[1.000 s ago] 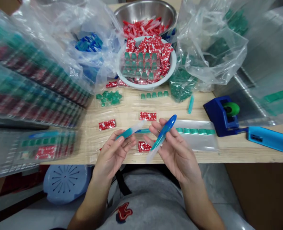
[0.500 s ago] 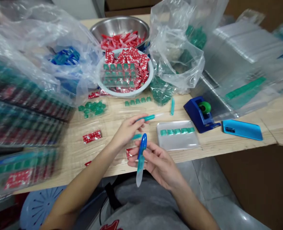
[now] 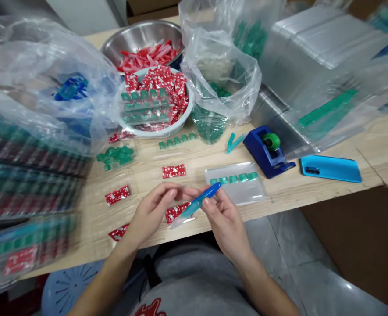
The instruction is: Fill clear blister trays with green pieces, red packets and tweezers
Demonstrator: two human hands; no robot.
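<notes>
A slim plastic stick (image 3: 201,199), blue at its rounded upper end, teal in the middle and clear at the lower tip, lies slanted in my right hand (image 3: 226,215), pinched between thumb and fingers. My left hand (image 3: 157,202) is beside it, fingers stretched toward the stick and thumb apart; whether the fingertips touch it is hidden. Beneath the stick, a red packet with white marks (image 3: 177,213) lies on the table. Just beyond my right hand is a clear tray (image 3: 246,191) with a row of green pieces (image 3: 233,178).
Behind are a steel bowl (image 3: 110,49) of red sticks, a white bowl (image 3: 189,103) of red packets and plastic bags (image 3: 226,105). At right stand a blue tape dispenser (image 3: 262,156) and a phone (image 3: 332,169). Filled clear packs (image 3: 29,175) stack up at left.
The teal stick has left my left hand; two teal sticks now lie by the tape dispenser. My left hand has drawn back, and the blue-ended stick has tilted flatter.
</notes>
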